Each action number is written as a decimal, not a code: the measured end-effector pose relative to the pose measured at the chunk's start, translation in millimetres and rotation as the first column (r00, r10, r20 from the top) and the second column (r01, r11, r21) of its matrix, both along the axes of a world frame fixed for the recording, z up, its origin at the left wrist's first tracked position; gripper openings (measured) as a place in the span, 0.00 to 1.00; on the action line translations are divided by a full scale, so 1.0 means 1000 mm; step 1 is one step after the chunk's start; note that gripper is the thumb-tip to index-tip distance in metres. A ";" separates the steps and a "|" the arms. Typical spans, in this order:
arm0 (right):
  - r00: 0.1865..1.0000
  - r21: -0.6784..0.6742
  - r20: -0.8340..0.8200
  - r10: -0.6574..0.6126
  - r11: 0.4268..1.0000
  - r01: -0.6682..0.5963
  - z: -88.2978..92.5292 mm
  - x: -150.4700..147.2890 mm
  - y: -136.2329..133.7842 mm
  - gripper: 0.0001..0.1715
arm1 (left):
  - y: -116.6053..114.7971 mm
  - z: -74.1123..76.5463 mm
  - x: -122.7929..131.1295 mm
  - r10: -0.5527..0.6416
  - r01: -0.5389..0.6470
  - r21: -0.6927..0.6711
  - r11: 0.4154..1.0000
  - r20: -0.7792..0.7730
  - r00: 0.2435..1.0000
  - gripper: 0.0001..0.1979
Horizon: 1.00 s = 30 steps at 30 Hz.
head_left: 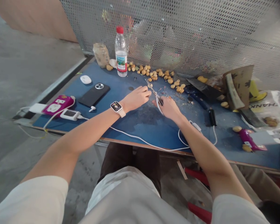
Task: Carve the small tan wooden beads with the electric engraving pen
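Observation:
My right hand (170, 107) is closed around the handles of a pair of scissors (155, 91), whose metal blades point away from me to the upper left. Just left of them, my left hand (138, 98) has its fingers curled together; what they hold, if anything, is hidden. A small round tan piece (150, 85) shows by the blades, beyond my left fingertips. I cannot tell whether either hand or the scissors touch it. Several similar tan, gourd-like pieces (143, 72) lie in a row along the back of the blue table (140, 127).
A red-capped water bottle (121, 59) and a cloudy jar (101, 55) stand at the back left. A phone (94, 95), earbud case (86, 79) and magenta power strip (58, 105) lie left. A white cable (135, 136) crosses the front. Torn cardboard (239, 82) and plastic bags (270, 107) crowd the right.

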State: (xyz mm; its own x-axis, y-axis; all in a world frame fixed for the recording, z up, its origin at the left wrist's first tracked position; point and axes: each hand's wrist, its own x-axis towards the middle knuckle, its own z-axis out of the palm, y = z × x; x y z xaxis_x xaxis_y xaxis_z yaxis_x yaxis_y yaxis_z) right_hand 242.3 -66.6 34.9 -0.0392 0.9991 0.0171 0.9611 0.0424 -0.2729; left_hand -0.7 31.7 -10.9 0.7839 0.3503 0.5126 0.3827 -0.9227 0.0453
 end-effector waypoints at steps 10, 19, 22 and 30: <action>1.000 0.006 -0.003 0.012 1.000 -0.012 -0.001 0.001 0.001 0.29 | -0.011 0.006 0.000 0.006 0.018 -0.154 0.988 0.158 0.987 0.14; 0.999 0.025 -0.045 0.002 1.000 0.000 -0.002 0.001 0.002 0.29 | -0.002 0.003 0.001 0.190 0.095 -0.424 0.901 0.581 0.791 0.09; 0.999 0.041 -0.052 0.016 0.999 -0.014 -0.003 0.001 0.001 0.29 | 0.003 0.000 0.001 0.245 0.151 -0.488 0.860 0.653 0.717 0.09; 0.996 0.008 0.008 0.087 0.996 -0.088 0.003 -0.007 -0.008 0.24 | 0.009 -0.008 0.002 0.281 0.174 -0.523 0.835 0.676 0.681 0.21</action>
State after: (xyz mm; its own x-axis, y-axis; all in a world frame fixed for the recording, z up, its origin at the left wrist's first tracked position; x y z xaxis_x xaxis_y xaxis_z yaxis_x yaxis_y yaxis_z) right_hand 235.3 -74.4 38.4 -0.1266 0.9917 0.0243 0.9556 0.1285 -0.2652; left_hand 1.3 40.4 -18.6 0.2302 0.7557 0.6131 0.0680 -0.6410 0.7645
